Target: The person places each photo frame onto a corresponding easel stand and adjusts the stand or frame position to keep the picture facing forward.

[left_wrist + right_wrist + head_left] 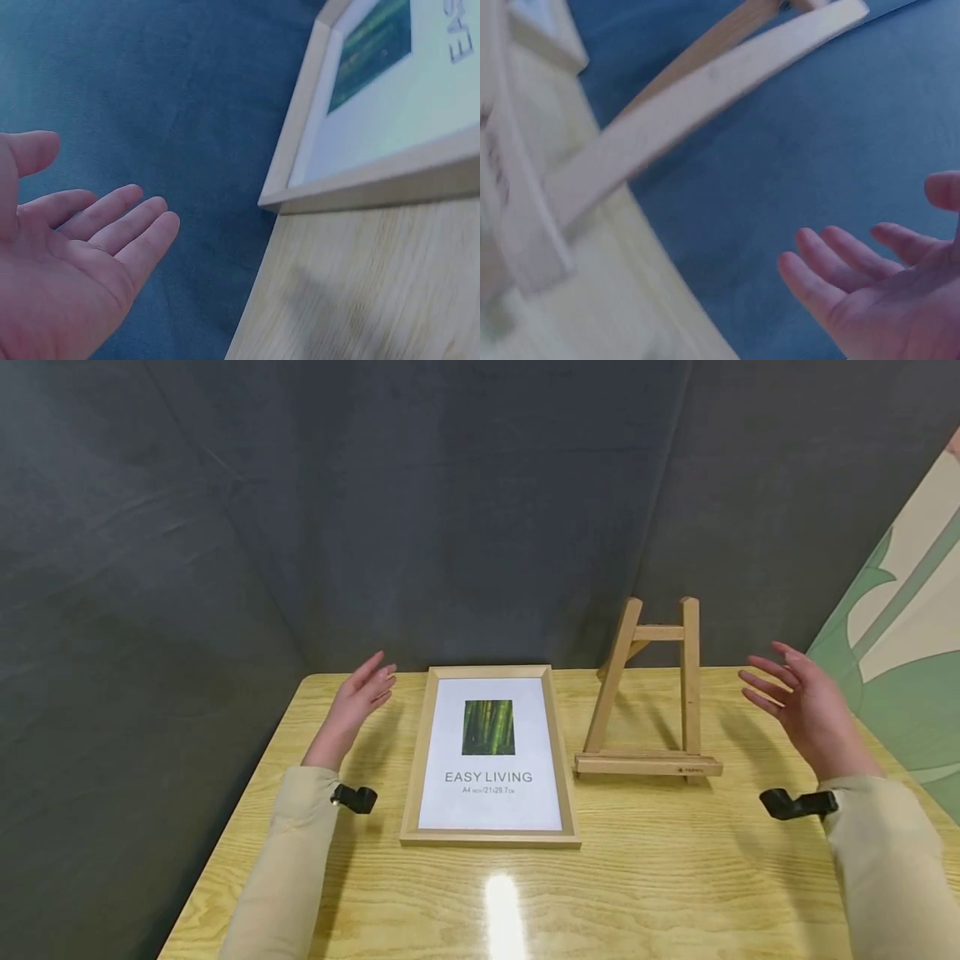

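A light wooden picture frame [491, 841] lies flat on the table, with a white sheet reading EASY LIVING and a green bamboo picture inside. To its right a small wooden tabletop easel [648, 766] stands upright. My left hand [358, 697] hovers left of the picture frame, fingers loosely extended, holding nothing. On the other side, my right hand [813, 714] is raised to the right of the easel, relaxed and apart from it. The left wrist view shows the left palm [67, 292] beside the picture frame's corner; in the right wrist view the right palm [900, 315] is near the easel.
Both things rest on a yellow wood-grain table [637, 877]. Behind and to the left hangs a dark cloth [450, 510]. A wall panel with green leaf shapes [907, 635] borders the right side.
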The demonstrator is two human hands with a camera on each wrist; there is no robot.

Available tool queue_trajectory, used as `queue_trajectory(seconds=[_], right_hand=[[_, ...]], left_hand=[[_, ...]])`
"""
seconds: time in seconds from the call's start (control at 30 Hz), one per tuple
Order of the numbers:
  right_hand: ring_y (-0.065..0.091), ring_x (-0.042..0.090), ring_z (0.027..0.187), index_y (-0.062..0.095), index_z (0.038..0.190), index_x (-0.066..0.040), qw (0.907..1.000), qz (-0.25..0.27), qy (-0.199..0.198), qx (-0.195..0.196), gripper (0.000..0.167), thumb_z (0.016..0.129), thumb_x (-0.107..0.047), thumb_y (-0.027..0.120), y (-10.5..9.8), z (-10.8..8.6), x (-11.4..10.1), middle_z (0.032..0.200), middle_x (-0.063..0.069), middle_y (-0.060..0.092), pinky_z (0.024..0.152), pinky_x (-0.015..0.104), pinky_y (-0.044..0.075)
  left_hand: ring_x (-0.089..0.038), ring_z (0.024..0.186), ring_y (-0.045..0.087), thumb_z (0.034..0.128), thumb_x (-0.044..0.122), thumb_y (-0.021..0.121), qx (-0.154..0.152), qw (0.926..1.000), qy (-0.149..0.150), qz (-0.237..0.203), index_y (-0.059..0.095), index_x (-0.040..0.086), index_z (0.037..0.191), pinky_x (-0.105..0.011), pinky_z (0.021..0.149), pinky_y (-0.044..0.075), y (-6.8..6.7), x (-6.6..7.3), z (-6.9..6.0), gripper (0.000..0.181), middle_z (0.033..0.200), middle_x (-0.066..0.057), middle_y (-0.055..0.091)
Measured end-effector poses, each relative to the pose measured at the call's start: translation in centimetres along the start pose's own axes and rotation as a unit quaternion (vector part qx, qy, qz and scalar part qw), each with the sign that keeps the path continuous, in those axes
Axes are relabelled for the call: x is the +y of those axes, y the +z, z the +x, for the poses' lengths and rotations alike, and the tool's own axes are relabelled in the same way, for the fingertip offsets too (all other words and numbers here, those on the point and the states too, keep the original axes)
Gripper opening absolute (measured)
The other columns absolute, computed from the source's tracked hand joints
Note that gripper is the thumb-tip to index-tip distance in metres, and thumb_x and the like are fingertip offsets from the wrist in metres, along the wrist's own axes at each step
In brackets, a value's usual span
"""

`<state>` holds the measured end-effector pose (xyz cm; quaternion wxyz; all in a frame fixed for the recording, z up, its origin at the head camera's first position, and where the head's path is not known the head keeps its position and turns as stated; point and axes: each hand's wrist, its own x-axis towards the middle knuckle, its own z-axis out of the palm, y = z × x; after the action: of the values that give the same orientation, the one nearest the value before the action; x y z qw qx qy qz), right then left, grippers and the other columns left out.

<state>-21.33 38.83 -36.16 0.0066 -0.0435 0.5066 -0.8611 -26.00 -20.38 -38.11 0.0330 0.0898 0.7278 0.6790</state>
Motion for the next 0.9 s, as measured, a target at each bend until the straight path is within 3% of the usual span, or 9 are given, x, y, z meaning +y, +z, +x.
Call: queue_trajectory(seconds=[0.17,0.3,0.7,0.9], right_hand=[[0.063,0.031,0.106,0.043,0.136,-0.017,0.9915,0.129,0.013,0.008,0.034,0.102,-0.019,0.046,0.9,-0.6,-0.2,0.116,0.012,0.064,0.087,0.043,0.052],[0.06,0.036,0.11,0.05,0.132,-0.012,0.9824,0.185,0.024,0.006,0.03,0.103,-0.015,0.044,2.0,-1.0,-0.2,0.119,0.017,0.061,0.093,0.047,0.047],[0.053,0.043,0.117,0.05,0.132,0.0,0.9693,0.244,0.016,-0.028,0.033,0.104,-0.011,0.037,4.9,-2.2,-0.1,0.128,0.022,0.055,0.097,0.052,0.042],[0.047,0.042,0.123,0.047,0.134,0.004,0.97,0.232,0.011,-0.071,0.036,0.105,-0.011,0.032,6.9,-2.9,0.8,0.133,0.023,0.05,0.1,0.052,0.04]], left_hand=[[-0.028,0.136,0.034,0.1041,0.024,0.042,0.003,0.9989,-0.013,-0.045,0.017,0.008,0.153,-0.04,0.111,0.028,0.2,0.3,-0.4,0.057,0.149,-0.017,0.034],[-0.029,0.135,0.037,0.1035,0.021,0.044,0.005,0.996,-0.023,-0.087,0.019,0.008,0.153,-0.039,0.11,0.031,0.5,0.4,-0.5,0.057,0.148,-0.018,0.036],[-0.034,0.131,0.04,0.103,0.021,0.045,0.004,0.9926,-0.018,-0.12,0.028,0.008,0.15,-0.041,0.107,0.034,1.6,1.3,-0.9,0.052,0.146,-0.019,0.039],[-0.035,0.128,0.043,0.102,0.022,0.048,0.008,0.9924,-0.018,-0.121,0.032,0.007,0.148,-0.042,0.106,0.036,2.5,1.6,-1.2,0.051,0.143,-0.019,0.043]])
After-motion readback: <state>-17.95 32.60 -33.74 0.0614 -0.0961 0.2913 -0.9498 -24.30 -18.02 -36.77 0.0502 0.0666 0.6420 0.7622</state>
